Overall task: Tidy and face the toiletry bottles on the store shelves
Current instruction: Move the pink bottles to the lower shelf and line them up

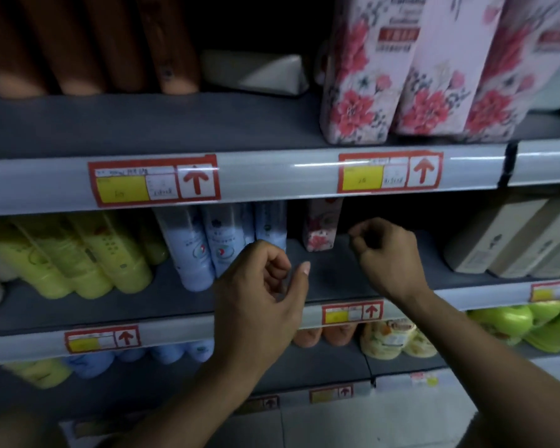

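On the middle shelf [175, 299] stand pale blue bottles [194, 253] and, to their left, yellow-green bottles [88, 260]. A single floral pink bottle [320, 231] stands far back in a gap on that shelf. My left hand [262, 295] hovers in front of the blue bottles with loosely curled fingers and holds nothing. My right hand [388, 253] reaches into the gap just right of the floral bottle, fingers curled, touching nothing that I can see. Three large floral pink bottles [417, 79] stand on the top shelf at the right.
Brown bottles [88, 43] and a white pack [256, 72] sit on the top shelf. Beige boxes [514, 240] fill the middle shelf's right end. The lower shelf holds blue, orange, cream and green items [524, 324]. Red-framed price tags [156, 181] line the shelf rails.
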Available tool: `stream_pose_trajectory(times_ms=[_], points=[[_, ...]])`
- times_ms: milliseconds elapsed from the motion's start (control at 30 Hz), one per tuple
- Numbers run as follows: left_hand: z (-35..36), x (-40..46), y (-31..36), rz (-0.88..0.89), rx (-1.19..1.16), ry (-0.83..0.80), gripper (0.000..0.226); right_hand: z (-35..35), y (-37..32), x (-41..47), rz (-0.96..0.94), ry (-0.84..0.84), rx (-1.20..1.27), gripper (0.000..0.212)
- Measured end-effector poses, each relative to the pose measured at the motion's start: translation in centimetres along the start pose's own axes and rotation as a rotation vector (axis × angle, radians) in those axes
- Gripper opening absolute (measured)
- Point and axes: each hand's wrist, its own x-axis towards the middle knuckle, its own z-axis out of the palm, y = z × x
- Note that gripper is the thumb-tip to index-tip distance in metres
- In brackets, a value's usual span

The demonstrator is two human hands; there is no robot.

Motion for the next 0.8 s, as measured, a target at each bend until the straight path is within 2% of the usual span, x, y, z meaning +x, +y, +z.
stream_pose_trajectory(times_ms=[133, 333, 533, 667, 800], points=[[-0.2, -0.3, 3.0, 0.033, 0.007, 0.047, 0.024, -2.3, 0.3, -2.6, -0.159, -0.018, -0.029, 0.01], [-1.9, 0.3, 7.7, 0.171, -0.006, 0.111, 0.02, -7.5, -2.1, -6.5, -0.311, 0.058, 0.027, 0.013], [-4.1, 3.4, 11.9, 0.261, -0.03, 0.126, 0.022, -13.4, -5.8, -8.0, -0.301, 0.213, 0.135, 0.013], [-5.2, 7.0, 14.2, 0.156, -0.011, 0.077, 0.039, -16.3, -8.0, -7.1, -0.253, 0.28, 0.179, 0.011], [-5.3, 10.9, 15.2, 0.085, 0.01, -0.005, 0.064, -18.8, -10.0, -5.1, -0.2, 0.327, 0.248, 0.029]])
